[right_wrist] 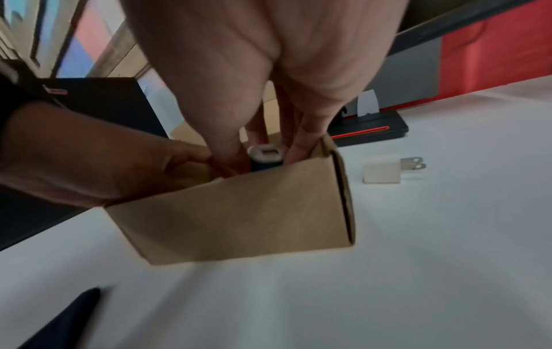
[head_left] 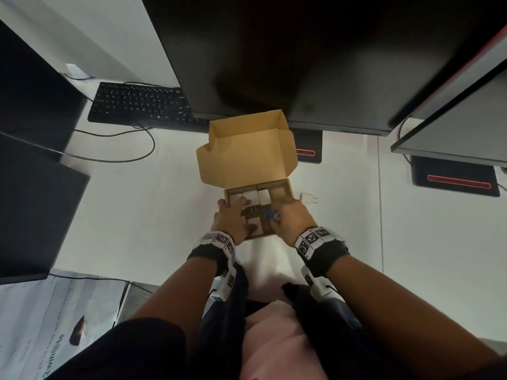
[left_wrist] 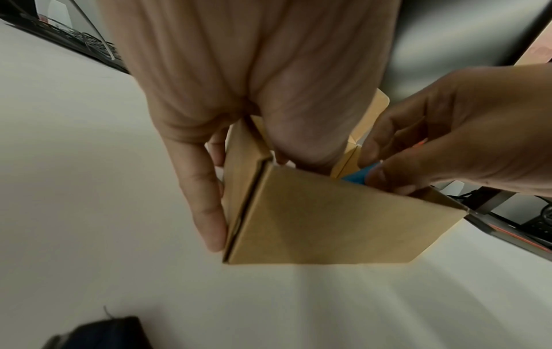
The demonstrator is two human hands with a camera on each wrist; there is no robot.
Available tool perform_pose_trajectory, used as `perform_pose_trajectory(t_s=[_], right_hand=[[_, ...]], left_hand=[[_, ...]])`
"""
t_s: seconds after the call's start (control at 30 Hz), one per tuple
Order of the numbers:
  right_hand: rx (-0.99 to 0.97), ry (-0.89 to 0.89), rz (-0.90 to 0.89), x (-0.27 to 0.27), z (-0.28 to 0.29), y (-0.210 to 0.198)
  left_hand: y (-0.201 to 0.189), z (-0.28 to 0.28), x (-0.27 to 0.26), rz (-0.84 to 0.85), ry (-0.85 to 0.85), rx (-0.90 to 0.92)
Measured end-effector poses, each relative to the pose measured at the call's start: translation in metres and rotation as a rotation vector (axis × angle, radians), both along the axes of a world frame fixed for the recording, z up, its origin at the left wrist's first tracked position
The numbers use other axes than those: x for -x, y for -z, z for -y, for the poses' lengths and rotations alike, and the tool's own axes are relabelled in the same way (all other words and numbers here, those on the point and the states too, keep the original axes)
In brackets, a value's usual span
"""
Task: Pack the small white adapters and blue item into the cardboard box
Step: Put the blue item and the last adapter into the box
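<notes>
The cardboard box [head_left: 286, 189] stands on the white table with its lid [head_left: 247, 149] up. Several small white adapters [head_left: 250, 197] fill its far row. My left hand [head_left: 238, 212] holds the box's left wall, little finger [left_wrist: 206, 200] outside and thumb inside. My right hand [head_left: 277, 215] pinches the blue item [head_left: 270, 215] upright inside the near right part of the box; its white end cap [right_wrist: 265, 152] faces up. One more white adapter [head_left: 308, 199] [right_wrist: 384, 173] lies on the table right of the box, prongs pointing right.
A black monitor [head_left: 301, 50] hangs over the table just behind the box, its base [head_left: 308, 149] right of the lid. A keyboard [head_left: 140, 105] and cable [head_left: 123, 152] lie at the back left. A second stand base [head_left: 455, 178] sits far right, dark screens [head_left: 35, 204] at left.
</notes>
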State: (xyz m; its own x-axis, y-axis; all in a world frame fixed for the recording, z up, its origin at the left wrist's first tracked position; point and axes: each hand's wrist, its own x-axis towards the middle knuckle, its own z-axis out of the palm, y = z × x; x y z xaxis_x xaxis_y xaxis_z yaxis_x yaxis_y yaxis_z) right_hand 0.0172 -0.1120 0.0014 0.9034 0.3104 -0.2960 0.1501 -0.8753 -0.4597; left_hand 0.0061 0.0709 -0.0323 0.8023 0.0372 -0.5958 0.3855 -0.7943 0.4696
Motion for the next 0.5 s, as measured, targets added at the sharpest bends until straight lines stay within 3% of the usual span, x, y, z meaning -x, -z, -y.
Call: perform_pose_trajectory(t_s=[0.5], right_hand=[[0.068, 0.071, -0.123, 0.003, -0.021, 0.020]], left_hand=[[0.000, 0.001, 0.000, 0.008, 0.001, -0.003]])
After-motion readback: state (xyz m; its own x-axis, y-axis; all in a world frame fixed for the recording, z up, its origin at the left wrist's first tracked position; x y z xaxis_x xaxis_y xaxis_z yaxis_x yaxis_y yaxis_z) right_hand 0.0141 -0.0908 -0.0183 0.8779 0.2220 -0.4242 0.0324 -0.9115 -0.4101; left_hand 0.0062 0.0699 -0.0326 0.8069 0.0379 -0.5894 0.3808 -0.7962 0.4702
